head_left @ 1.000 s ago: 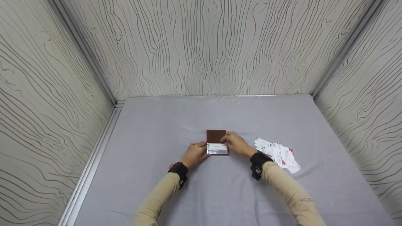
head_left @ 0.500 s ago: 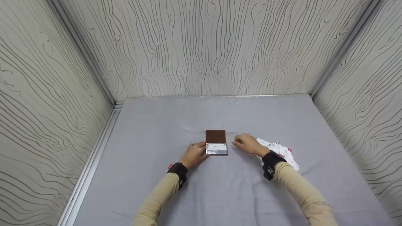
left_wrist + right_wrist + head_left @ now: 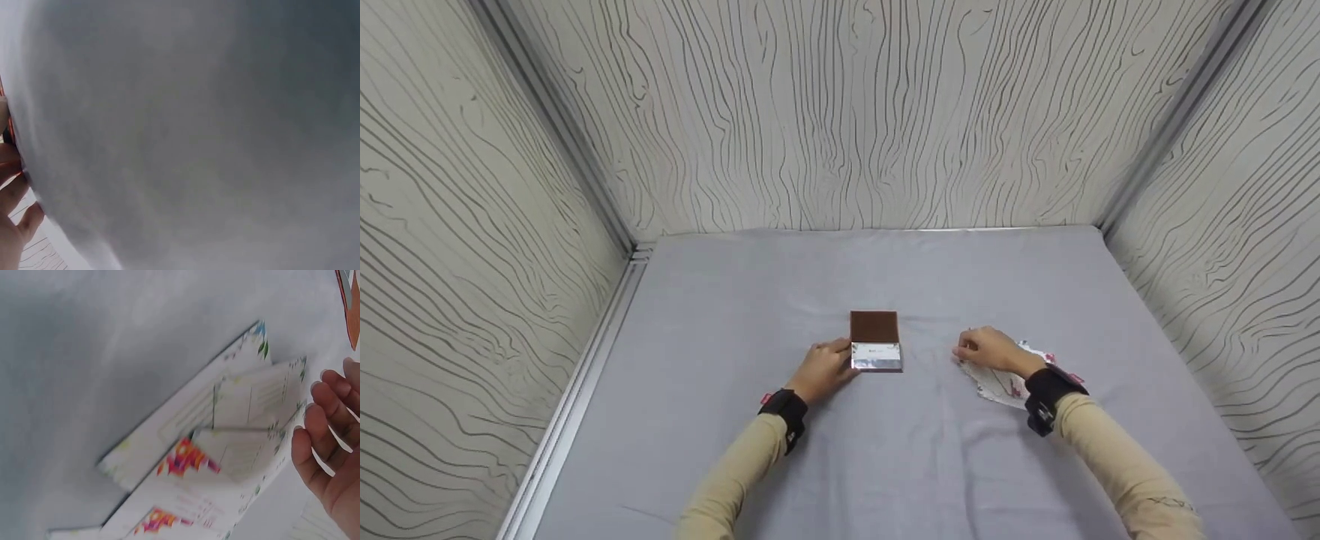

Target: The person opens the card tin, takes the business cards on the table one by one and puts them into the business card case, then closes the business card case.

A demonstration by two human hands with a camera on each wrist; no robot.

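A brown card holder [image 3: 874, 326] lies unfolded in the middle of the table, a white printed card [image 3: 876, 351] behind its clear lower pocket. My left hand [image 3: 823, 371] grips its left edge. In the left wrist view the fingers [image 3: 12, 194] show only at the left border, beside the holder's orange-red edge. My right hand [image 3: 991, 349] hovers over the left part of a loose pile of floral cards [image 3: 1001, 388], fingers loosely bent. In the right wrist view nothing sits in the fingers [image 3: 323, 433]; overlapping white cards [image 3: 185, 489] with flower and leaf prints lie beside them.
A grey cloth [image 3: 750, 300] with some wrinkles covers the table. Patterned panels [image 3: 870, 112] stand at the back and both sides. A metal rail [image 3: 577, 390] runs along the left table edge.
My right hand has left the holder's right side and moved right to the card pile, now covering part of it. My left hand stays at the holder.
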